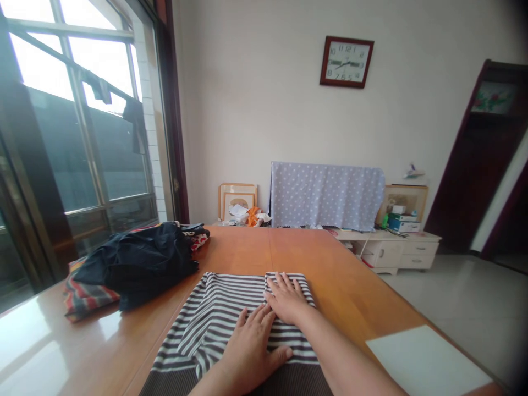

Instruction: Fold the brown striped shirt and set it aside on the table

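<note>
head view | from person's head | looks forward and down | table (342, 291) close below | wall (256, 99) farther ahead

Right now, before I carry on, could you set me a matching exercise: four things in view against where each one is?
1. striped garment
2. dark blue cloth
3. pale sheet
4. clock

A. high on the wall
B. heaped at the left of the table
C. under the left hand and right hand
D. flat on the table's right side

Pairs: 1-C; 2-B; 3-D; 4-A
</note>
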The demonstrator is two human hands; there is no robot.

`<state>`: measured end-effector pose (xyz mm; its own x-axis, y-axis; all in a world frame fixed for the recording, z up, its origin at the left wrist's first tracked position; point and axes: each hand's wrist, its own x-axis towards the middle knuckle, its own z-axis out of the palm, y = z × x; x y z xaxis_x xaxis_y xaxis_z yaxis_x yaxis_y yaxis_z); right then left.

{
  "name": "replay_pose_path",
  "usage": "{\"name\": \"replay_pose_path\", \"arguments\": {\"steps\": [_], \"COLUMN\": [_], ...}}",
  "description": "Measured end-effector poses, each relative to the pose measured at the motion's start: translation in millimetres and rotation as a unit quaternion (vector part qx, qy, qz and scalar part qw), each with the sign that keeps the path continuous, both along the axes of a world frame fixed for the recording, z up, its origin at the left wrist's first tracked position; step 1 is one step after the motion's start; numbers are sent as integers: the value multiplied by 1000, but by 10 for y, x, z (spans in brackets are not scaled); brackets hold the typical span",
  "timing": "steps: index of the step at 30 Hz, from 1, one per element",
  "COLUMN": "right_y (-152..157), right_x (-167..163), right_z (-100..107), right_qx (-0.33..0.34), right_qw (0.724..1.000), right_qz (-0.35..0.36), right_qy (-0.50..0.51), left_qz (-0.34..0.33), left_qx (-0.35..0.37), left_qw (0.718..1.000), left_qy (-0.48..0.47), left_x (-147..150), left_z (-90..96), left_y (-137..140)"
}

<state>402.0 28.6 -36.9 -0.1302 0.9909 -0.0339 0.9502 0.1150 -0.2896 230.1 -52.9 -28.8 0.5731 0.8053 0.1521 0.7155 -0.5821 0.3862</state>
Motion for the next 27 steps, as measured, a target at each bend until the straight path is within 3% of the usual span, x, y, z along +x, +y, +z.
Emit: {"name": "replay_pose_path", "arguments": {"steps": [9,15,18,21,24,27], "right_y": [-28,-52,-24,6,-18,-100], "right_x": [25,35,56,101,165,229], "right_z": [-15,-35,-61,-78,-59,-23], "right_qx": [-2,9,13,49,115,155], "right_qw": [1000,1000,1000,995,972,946], "right_qz": [8,12,3,-2,-14,-38], "right_qy": [-19,-19,3,81,203,283], "left_qz": [13,11,105,237,376,431], "left_qx": [12,-4,40,76,41,-13], "left_qw": [999,989,978,959,924,902], "left_qy": [-41,-149,-177,-136,-55,-13], "left_x": [-12,-121,-354,-736,-1148,-1456], "left_z": [-39,46,107,180,239,242], "left_y": [-27,73,224,378,464,500]}}
